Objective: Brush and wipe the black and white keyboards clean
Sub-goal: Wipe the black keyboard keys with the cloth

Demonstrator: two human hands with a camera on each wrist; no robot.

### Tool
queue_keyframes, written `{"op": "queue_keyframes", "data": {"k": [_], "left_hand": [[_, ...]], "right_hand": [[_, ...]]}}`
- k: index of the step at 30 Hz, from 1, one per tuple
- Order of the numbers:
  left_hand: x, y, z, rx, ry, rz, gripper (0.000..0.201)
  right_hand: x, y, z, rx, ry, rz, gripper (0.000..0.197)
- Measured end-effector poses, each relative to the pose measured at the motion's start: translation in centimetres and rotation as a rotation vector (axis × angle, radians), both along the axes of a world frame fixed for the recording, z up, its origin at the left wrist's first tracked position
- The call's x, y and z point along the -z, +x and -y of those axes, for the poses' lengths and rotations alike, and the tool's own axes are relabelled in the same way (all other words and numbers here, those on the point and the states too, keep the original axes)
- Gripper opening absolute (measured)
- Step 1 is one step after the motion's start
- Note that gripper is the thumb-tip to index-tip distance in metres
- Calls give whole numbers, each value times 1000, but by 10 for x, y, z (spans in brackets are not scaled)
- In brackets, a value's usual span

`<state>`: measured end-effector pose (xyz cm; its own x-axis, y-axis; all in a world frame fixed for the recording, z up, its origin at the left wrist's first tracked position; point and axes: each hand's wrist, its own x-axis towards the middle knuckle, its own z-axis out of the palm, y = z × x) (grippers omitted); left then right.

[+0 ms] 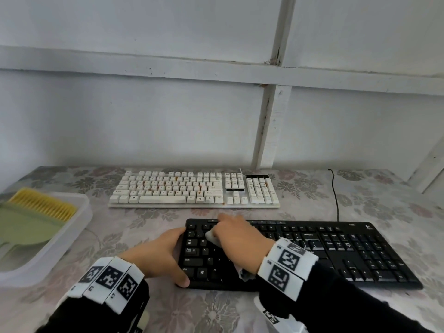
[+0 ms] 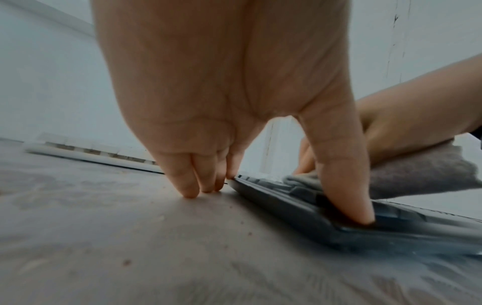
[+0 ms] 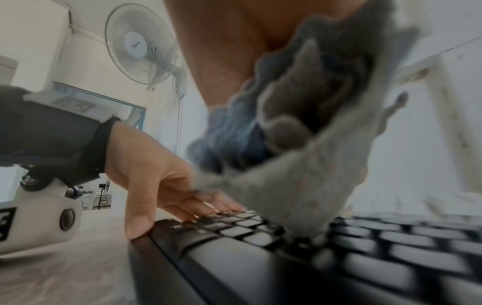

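Head view: the black keyboard point(image 1: 312, 251) lies near the front of the bench point(image 1: 360, 195), and the white keyboard point(image 1: 194, 188) lies behind it, close to the wall, with a strip of bare flowered cloth between the 2. The left hand point(image 1: 158, 255) clamps the black keyboard's left end, fingers at the far corner and thumb at the near one. The right hand point(image 1: 237, 239) lies over the upper-left keys, curled on a pale cloth point(image 1: 211, 235) that shows under its fingers and behind the wrist. Left of the keyboards, a clear tray point(image 1: 60, 241) at the bench's edge holds a green dustpan point(image 1: 26, 227) and a yellow brush point(image 1: 45, 205); open bench lies between tray and left hand. A black cable point(image 1: 336, 193) runs back from the black keyboard.

Left wrist view: the left hand point(image 2: 221, 99) has 3 fingertips point(image 2: 190, 189) on the bench just beside the keyboard's end, and the thumb presses its near edge. The cloth point(image 2: 417, 175) hangs under the right hand.

Right wrist view: the cloth point(image 3: 300, 165), bunched in the right hand's grasp, touches the black keys point(image 3: 391, 247). A wall fan point(image 3: 140, 45) hangs behind.
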<state>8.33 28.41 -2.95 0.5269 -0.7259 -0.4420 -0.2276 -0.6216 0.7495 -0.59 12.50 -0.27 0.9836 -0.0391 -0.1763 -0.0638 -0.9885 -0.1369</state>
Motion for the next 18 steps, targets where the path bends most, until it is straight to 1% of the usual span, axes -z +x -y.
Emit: {"op": "queue_keyframes", "data": {"k": [2, 5, 6, 9, 11, 13, 14, 16, 17, 18], "left_hand": [[-1, 0, -1, -4, 18, 8, 97], [-2, -1, -1, 2, 16, 18, 97], [-2, -1, 0, 3, 18, 14, 96], [1, 1, 0, 1, 21, 18, 99], [4, 3, 0, -10, 39, 24, 101], [3, 3, 0, -1, 54, 39, 102], [2, 3, 0, -2, 61, 35, 102], [3, 5, -1, 1, 72, 33, 100], [2, 4, -2, 4, 76, 26, 99], [3, 5, -3, 4, 73, 18, 104]], "right_hand": [[3, -9, 16, 24, 1, 6, 47], [0, -25, 35, 69, 14, -52, 28], [-2, -31, 40, 83, 4, -65, 25], [-6, -35, 51, 167, -15, -110, 25], [-4, -28, 50, 216, -52, -94, 33], [-5, -13, 39, 197, -58, -53, 39], [-3, -3, 29, 174, -18, -28, 40], [0, 16, 6, 104, 77, -25, 34], [0, 24, -7, 55, 89, -40, 30], [2, 29, -17, 8, 93, -49, 27]]}}
